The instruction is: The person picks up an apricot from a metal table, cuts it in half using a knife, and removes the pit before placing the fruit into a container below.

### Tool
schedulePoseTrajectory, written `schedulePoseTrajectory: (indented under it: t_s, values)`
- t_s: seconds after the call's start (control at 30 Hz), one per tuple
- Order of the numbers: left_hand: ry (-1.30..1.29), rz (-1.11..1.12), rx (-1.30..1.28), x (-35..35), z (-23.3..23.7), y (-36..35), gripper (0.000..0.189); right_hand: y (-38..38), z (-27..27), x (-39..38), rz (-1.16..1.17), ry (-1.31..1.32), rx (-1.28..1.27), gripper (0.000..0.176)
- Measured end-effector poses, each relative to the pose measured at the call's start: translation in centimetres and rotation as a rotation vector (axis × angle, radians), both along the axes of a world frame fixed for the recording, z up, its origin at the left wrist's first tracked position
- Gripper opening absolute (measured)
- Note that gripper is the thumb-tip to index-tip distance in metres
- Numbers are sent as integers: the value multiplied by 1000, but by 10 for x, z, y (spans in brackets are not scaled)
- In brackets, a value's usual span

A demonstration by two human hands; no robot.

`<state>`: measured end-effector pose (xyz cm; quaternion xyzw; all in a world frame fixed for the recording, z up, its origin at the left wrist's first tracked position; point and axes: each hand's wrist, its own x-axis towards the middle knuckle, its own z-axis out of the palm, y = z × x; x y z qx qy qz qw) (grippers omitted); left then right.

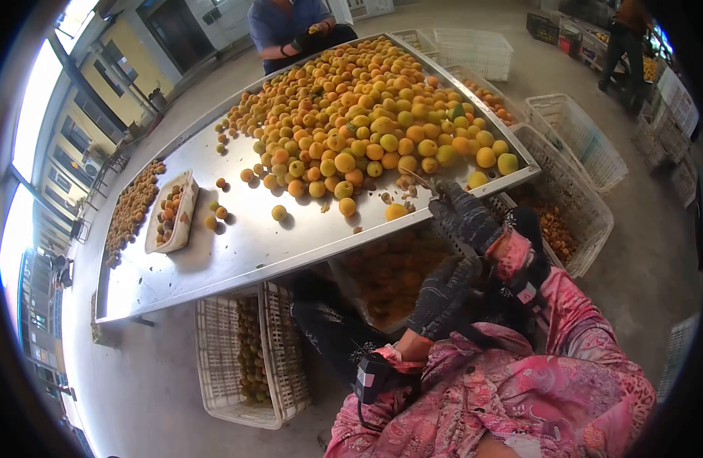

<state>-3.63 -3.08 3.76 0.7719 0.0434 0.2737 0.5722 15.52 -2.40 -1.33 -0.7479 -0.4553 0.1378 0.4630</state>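
Note:
My right hand [467, 216], in a dark patterned glove, is closed at the table's near right edge. A thin, pointed stick-like tool [418, 179] sticks out from its fingers toward small brown scraps [405, 183]. Close by lies a loose orange-yellow apricot [395, 211]. My left hand [443, 296], gloved the same way, is lower, in front of a crate of apricots [389, 267] under the table edge. Its fingers are bent and pressed together; what they may hold is hidden. A large heap of apricots [359, 114] covers the far part of the metal table [237, 263].
A white tray [185, 221] of fruit stands on the left, beside a spread of small brown pieces [134, 202]. White crates [286, 351] sit below the table; another crate [588, 221] is at my right. Across the table a person [290, 30] handles fruit.

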Motion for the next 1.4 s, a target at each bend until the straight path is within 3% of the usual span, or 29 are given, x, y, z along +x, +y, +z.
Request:
schedulePoseTrajectory:
  t_s: [0.03,0.07,0.1,0.13,0.2,0.33,0.4,0.43,0.5,0.53,0.6,0.63,0.7,0.8,0.9,1.03,1.13,1.23,1.27,1.33,1.37,1.4]
  values:
    - [10,9,6,-8,-2,9,37,1,-25,10,75,192,50,38]
    - [60,85,9,-16,-3,20,32,-8,-15,8,82,378,73,30]
    - [109,157,12,-24,-1,30,27,-23,19,-7,90,386,80,30]
    - [117,162,19,-30,2,39,27,-43,61,-28,73,643,41,25]
    - [197,296,-667,-39,12,58,23,-56,75,-35,105,1018,7,16]
    - [129,435,-679,-50,14,104,24,-75,76,-46,6,1155,236,16]
    - [172,500,-710,-50,15,126,28,-80,73,-47,-254,1518,457,23]
    - [212,562,-755,-47,21,136,31,-86,57,-39,-246,1523,461,23]
    - [235,609,-733,-44,14,160,33,-95,29,-24,353,1779,498,31]
    - [217,659,-735,-42,10,170,34,-95,28,-25,354,1780,495,31]
    - [203,726,-681,-39,15,190,33,-95,44,-26,31,1603,419,41]
    - [203,730,-685,-38,15,201,33,-91,52,-28,31,1604,414,41]
    - [252,775,-584,-31,14,224,34,-82,62,-29,-257,1537,405,42]
    - [292,737,-494,-15,17,242,37,-83,45,-19,-128,1636,366,34]
    - [361,659,-412,-1,4,254,40,-75,54,-28,-304,1479,333,29]
    - [500,667,-135,26,-17,265,54,-69,32,-28,-380,1492,291,26]
    - [680,586,376,42,-25,267,61,-58,61,-39,-370,1329,192,26]
    - [726,553,423,45,-26,269,57,-56,63,-39,-304,1199,144,25]
    - [724,549,423,44,-28,269,57,-54,67,-39,-260,1245,150,24]
    - [507,579,-110,42,-26,268,52,-52,68,-39,-212,1288,163,24]
    - [505,577,-107,41,-25,267,52,-52,66,-40,-199,1242,169,23]
    - [311,517,-323,38,-11,258,48,-52,65,-42,-184,1197,172,23]
